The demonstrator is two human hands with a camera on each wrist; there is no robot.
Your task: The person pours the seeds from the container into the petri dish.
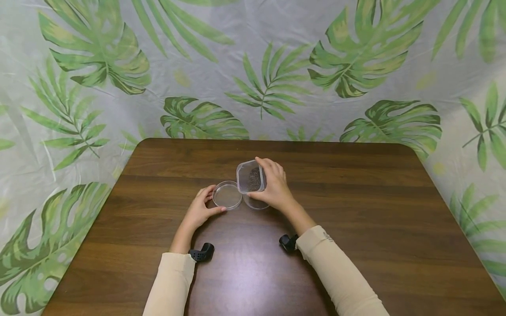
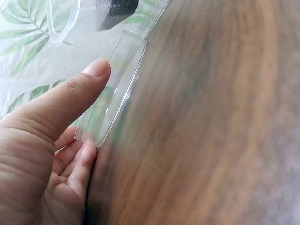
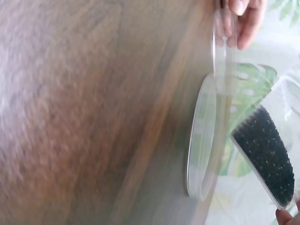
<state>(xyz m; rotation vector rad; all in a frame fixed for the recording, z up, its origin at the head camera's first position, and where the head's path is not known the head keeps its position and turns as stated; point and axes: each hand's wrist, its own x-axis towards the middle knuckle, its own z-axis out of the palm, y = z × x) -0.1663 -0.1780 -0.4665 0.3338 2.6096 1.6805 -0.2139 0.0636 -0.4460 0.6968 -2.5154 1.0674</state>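
Head view shows a clear square container (image 1: 244, 174) held tilted in the air above the table, with dark grains (image 1: 254, 179) gathered toward one side of it. The person's right hand (image 1: 277, 186) grips it, thumb on the near edge and fingers at the far one. Below, partly covered by the container in this view, a right-hand round dish (image 1: 257, 203) lies on the wood; the right wrist view shows a gap between it and the container. Just beside it is a left-hand round dish (image 1: 227, 195), also clear, its rim seeming to meet its neighbour's. The left hand (image 1: 200, 207) holds this dish by the side between thumb and fingers. The two hands are apart, with the dishes between them. Each wrist wears a black device (image 1: 202, 252), next to the cuff of a cream sleeve (image 1: 170, 281); the right sleeve bears small lettering, too tiny to read. Beneath everything spreads a dark brown table (image 1: 367, 210), and behind it hangs a pale cloth (image 1: 276, 26) printed with green leaves.
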